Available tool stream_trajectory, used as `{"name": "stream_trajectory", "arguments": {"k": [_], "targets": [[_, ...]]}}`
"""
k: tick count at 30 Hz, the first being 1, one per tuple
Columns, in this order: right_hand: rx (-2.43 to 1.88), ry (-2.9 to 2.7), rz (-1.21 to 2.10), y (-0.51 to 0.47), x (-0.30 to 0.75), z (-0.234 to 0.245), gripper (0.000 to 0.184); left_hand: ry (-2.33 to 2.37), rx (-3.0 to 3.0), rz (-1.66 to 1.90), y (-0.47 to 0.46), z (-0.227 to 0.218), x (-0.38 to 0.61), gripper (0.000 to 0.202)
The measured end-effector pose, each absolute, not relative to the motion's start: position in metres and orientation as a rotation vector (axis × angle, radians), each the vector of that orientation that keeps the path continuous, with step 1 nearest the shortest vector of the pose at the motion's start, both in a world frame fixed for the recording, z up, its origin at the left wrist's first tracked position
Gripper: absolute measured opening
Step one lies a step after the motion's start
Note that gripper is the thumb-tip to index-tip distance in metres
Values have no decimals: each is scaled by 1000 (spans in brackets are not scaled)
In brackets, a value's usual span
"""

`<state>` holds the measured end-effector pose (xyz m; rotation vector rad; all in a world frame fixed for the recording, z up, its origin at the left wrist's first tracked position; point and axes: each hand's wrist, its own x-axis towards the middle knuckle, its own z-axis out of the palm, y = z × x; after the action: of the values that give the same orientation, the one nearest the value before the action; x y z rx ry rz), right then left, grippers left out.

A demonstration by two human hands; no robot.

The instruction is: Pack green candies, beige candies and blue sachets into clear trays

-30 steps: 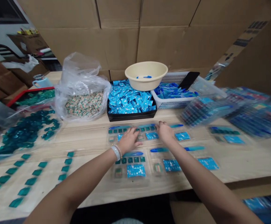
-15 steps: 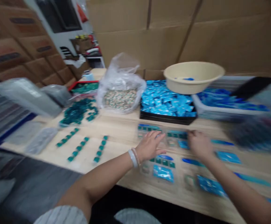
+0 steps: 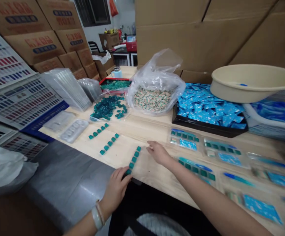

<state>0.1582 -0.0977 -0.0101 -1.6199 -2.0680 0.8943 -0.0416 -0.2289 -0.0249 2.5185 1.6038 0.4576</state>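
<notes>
My left hand (image 3: 116,185) is at the table's front edge. Its thumb and fingers close round the nearest cube of a row of small teal-green cubes (image 3: 134,159). Just right of the row's far end, my right hand (image 3: 158,152) hovers with fingers a little apart and nothing visible in them. Two more rows, a middle one (image 3: 109,144) and a far-left one (image 3: 98,131), lie to the left. On the right are clear plastic trays (image 3: 185,139) with green cubes, blue packets and blue pen-shaped pieces; some hold no cubes.
Behind stand a heap of green cubes (image 3: 105,108), a plastic bag of patterned discs (image 3: 153,100), a black box of blue packets (image 3: 206,105) and a cream basin (image 3: 252,82). Stacked clear trays (image 3: 66,88) and plastic crates (image 3: 31,101) are at left.
My view has turned left. Both hands have left the filled trays and moved left to the nearest row of green cubes, the left hand now at its near end.
</notes>
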Motion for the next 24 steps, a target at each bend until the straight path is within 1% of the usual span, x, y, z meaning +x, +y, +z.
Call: {"name": "stream_trajectory", "arguments": {"k": [3, 5, 7, 10, 12, 14, 15, 17, 19, 21, 22, 23, 24], "targets": [[-1660, -1762, 1292, -101, 171, -16, 28, 1537, 2526, 615, -220, -21, -52, 28], [-1679, -1615, 1425, -105, 171, -14, 28, 1460, 2567, 605, -211, -22, -54, 24], [-1721, -1588, 1380, -112, 165, -8, 26, 1385, 2637, 559, -206, -25, -53, 23], [-1754, -1639, 1160, -134, 154, 9, 28, 1290, 2729, 530, -205, -27, -48, 28], [-1625, -1945, 909, -157, 150, 20, 37, 1215, 2771, 574, -203, -23, -45, 31], [-1407, -2312, 638, -179, 148, 26, 52, 1149, 2795, 666, -196, -12, -39, 31], [-1374, -2397, 533, -187, 148, 27, 54, 1115, 2801, 706, -191, -5, -36, 30], [-1416, -2395, 415, -198, 154, 27, 52, 1023, 2794, 770, -176, 12, -25, 30], [-1480, -2251, 404, -203, 169, 28, 47, 1012, 2741, 883, -162, 28, -11, 36], [-1458, -1992, 513, -209, 193, 36, 42, 1155, 2580, 1061, -150, 41, 10, 56], [-1427, -1820, 611, -214, 209, 42, 38, 1238, 2440, 1093, -146, 46, 23, 67], [-1386, -1628, 732, -220, 226, 48, 35, 1289, 2274, 1058, -144, 49, 40, 73], [-1337, -1435, 866, -227, 246, 53, 32, 1290, 2104, 960, -142, 51, 59, 72]]}}
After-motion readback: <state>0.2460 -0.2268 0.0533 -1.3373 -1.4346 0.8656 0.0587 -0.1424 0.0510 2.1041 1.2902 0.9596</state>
